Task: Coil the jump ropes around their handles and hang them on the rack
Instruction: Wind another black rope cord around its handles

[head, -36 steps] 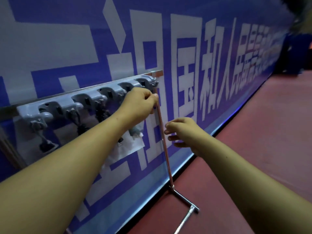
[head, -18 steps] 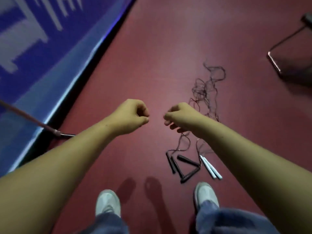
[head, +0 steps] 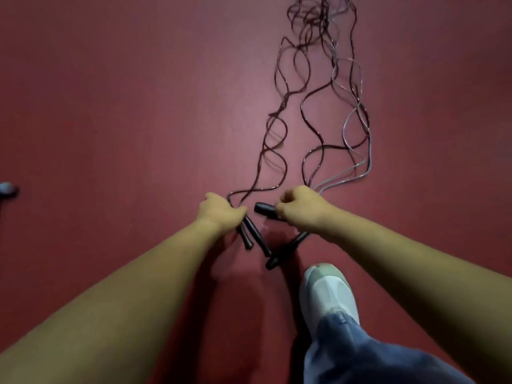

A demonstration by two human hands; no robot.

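Several jump ropes lie on the red floor (head: pixel 138 106), their thin cords (head: pixel 318 79) tangled and trailing away from me. My left hand (head: pixel 221 214) is curled over the top ends of two black handles (head: pixel 250 234) that lie side by side. My right hand (head: pixel 302 209) grips another black handle (head: pixel 264 209), whose end sticks out to the left of the fist. A fourth black handle (head: pixel 288 250) lies slanted below my right wrist. A pale grey cord (head: pixel 357 151) runs in under my right hand. The rack is out of view.
My white shoe (head: pixel 327 292) and blue jeans leg (head: pixel 360 356) stand just behind the handles on the right. A small dark object (head: pixel 8 189) sits at the left edge of the floor.
My view swung from the wall rack down to the floor. Both hands, empty half a second ago, came down onto the black handles and closed on them.
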